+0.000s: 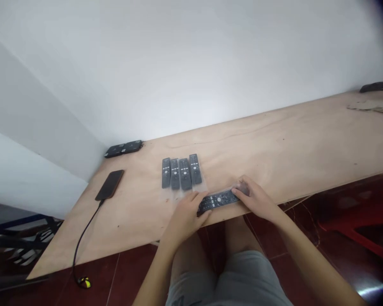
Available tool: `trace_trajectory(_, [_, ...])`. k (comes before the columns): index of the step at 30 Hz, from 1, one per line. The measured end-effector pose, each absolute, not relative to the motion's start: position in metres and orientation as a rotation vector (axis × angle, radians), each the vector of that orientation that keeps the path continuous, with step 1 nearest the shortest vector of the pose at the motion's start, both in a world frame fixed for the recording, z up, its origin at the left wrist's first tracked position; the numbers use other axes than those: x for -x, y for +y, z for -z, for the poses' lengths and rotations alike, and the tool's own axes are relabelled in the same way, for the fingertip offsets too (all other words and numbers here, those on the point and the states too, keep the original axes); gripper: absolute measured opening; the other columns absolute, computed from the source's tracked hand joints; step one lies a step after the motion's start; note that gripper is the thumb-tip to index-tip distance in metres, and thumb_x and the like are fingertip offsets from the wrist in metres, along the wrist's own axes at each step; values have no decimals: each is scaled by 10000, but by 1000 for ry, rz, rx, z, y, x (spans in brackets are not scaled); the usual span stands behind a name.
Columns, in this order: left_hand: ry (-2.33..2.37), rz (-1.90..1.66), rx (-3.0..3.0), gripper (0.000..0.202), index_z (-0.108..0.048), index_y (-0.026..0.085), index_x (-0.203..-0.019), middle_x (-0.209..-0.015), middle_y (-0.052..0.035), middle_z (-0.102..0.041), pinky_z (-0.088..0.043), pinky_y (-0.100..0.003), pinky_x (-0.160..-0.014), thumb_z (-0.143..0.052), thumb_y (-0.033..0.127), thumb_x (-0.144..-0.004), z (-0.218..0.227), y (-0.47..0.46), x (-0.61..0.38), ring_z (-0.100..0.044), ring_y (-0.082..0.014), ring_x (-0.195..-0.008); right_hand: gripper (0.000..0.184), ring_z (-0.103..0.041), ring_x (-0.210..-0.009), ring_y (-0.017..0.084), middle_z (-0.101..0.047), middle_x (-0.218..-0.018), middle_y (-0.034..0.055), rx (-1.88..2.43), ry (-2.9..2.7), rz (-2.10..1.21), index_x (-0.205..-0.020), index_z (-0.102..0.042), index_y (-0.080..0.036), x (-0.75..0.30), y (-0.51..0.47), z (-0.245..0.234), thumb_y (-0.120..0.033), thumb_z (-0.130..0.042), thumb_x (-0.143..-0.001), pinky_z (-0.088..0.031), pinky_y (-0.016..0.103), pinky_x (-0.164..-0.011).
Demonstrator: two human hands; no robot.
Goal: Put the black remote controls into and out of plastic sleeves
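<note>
Both hands grip a black remote control (pixel 221 199) in a clear plastic sleeve, held sideways at the table's front edge. My left hand (pixel 189 213) is closed on its left end, thumb in front and fingers behind. At the other end, my right hand (pixel 252 196) pinches the remote and its plastic between thumb and fingers. Just beyond my left hand several more remotes lie in a row, among them a leftmost remote (pixel 166 173), a wider remote (pixel 185 174) and a rightmost remote (pixel 195 169). Clear plastic shows around some of them.
On the wooden table (pixel 140 216), a phone (pixel 110 185) lies at the left, its black cable (pixel 83 231) hanging over the front edge. Two black boxes (pixel 124 148) sit against the wall. Dark and beige items lie far right. A red chair (pixel 354 229) stands below the table's right side.
</note>
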State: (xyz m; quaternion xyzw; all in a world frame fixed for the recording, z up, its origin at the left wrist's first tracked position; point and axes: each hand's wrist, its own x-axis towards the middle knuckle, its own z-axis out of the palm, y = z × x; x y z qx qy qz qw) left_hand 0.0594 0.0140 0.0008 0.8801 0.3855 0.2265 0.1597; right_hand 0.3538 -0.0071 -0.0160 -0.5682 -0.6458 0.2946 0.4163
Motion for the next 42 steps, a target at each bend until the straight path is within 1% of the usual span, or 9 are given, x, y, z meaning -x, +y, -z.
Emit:
trace_trajectory(6, [1112, -959, -2516, 265, -674, 270, -1349, -1313, -102, -678, -572, -454, -1067, -656, 286, -1085, -2, 21, -38, -665, -284, -1243, 370, -748, -1165, 328, -825, -1228, 82, 1469, -1431, -708, -1177, -783, -245, -400, -13, 18, -559, -728, -990, -574, 435, -1033])
trace_trajectory(10, [1322, -1013, -2569, 302, -674, 266, -1390, -1435, -130, -625, -515, -559, -1171, -627, 290, -1092, 6, 37, -2, -585, -330, -1362, 375, -782, -981, 325, -851, -1023, 85, 1638, -1193, -572, -1028, -833, -218, -435, -21, 30, -575, -758, -944, -607, 408, -867])
trace_trajectory(14, [1499, -864, -2576, 375, -648, 261, -1443, -1548, -154, -547, -437, -658, -1246, -639, 359, -1081, 21, 47, 17, -476, -395, -1502, 389, -716, -658, 245, -803, -808, 54, 1699, -1036, -461, -1044, -788, -199, -428, -18, 37, -564, -764, -910, -556, 347, -642])
trace_trajectory(20, [1525, -813, -2512, 315, -665, 239, -1376, -1489, -147, -566, -485, -602, -1209, -605, 384, -1103, 25, 44, 15, -545, -361, -1408, 274, -778, -886, 303, -828, -907, 95, 1713, -1268, -432, -851, -707, -225, -364, 17, 32, -495, -719, -893, -560, 366, -778])
trace_trajectory(26, [1541, -823, -2453, 247, -721, 240, -1268, -1391, -132, -576, -522, -570, -1150, -571, 362, -1114, 21, 39, 16, -606, -331, -1285, 255, -707, -785, 257, -745, -778, 38, 1654, -1454, -484, -748, -584, -253, -311, 64, 27, -422, -643, -929, -482, 343, -728])
trace_trajectory(31, [1529, -857, -2435, 223, -730, 244, -1239, -1317, -118, -597, -532, -547, -1114, -574, 342, -1113, 20, 38, 15, -621, -312, -1217, 245, -670, -776, 243, -730, -802, 32, 1611, -1572, -515, -764, -595, -252, -286, 94, 23, -414, -636, -944, -487, 346, -742])
trace_trajectory(34, [1505, -873, -2412, 212, -732, 241, -1163, -1225, -103, -640, -540, -527, -1067, -543, 331, -1128, 18, 37, 16, -626, -301, -1161, 232, -695, -840, 255, -757, -891, 55, 1552, -1639, -531, -844, -667, -242, -288, 94, 24, -422, -603, -977, -535, 372, -799])
trace_trajectory(37, [1478, -896, -2397, 228, -713, 240, -1056, -1106, -80, -683, -549, -497, -1005, -514, 313, -1140, 16, 35, 16, -635, -288, -1085, 255, -701, -873, 268, -756, -1014, 87, 1510, -1671, -507, -1128, -717, -217, -300, 81, 27, -391, -580, -1001, -570, 412, -831])
trace_trajectory(42, [1514, -966, -2360, 186, -688, 245, -1168, -1124, -82, -727, -556, -480, -973, -510, 292, -1138, 18, 34, 15, -667, -292, -1088, 243, -646, -1216, 330, -717, -1282, 128, 1352, -1910, -364, -1216, -738, -250, -309, 53, 26, -299, -576, -1043, -502, 521, -1096])
